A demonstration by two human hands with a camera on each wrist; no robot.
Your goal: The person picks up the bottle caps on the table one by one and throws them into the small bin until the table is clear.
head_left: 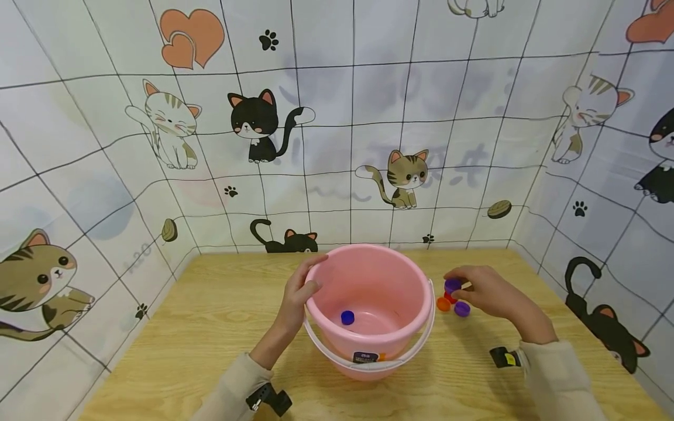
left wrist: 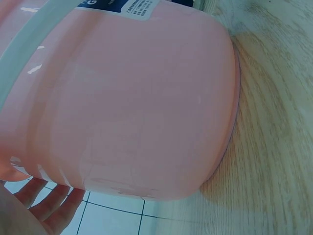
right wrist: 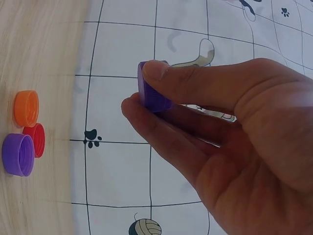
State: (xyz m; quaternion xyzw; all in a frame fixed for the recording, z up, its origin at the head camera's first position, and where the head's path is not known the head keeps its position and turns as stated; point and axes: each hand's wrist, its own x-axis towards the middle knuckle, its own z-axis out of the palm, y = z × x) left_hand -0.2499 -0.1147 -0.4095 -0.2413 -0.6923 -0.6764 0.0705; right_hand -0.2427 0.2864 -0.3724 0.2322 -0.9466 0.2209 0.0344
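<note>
My left grip clasps the bucket | my right grip pinches a purple cap, right of bucket | orange cap, red cap, second purple cap: tabletop, right of bucket | blue cap: inside bucket

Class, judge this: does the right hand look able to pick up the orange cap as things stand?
Probably not yet: the right hand pinches a purple cap, which it would likely need to release first, though the orange cap lies close by, uncovered.

The person wears a cream left sleeve, cream right sleeve, black left camera and yellow-marked black right camera.
</note>
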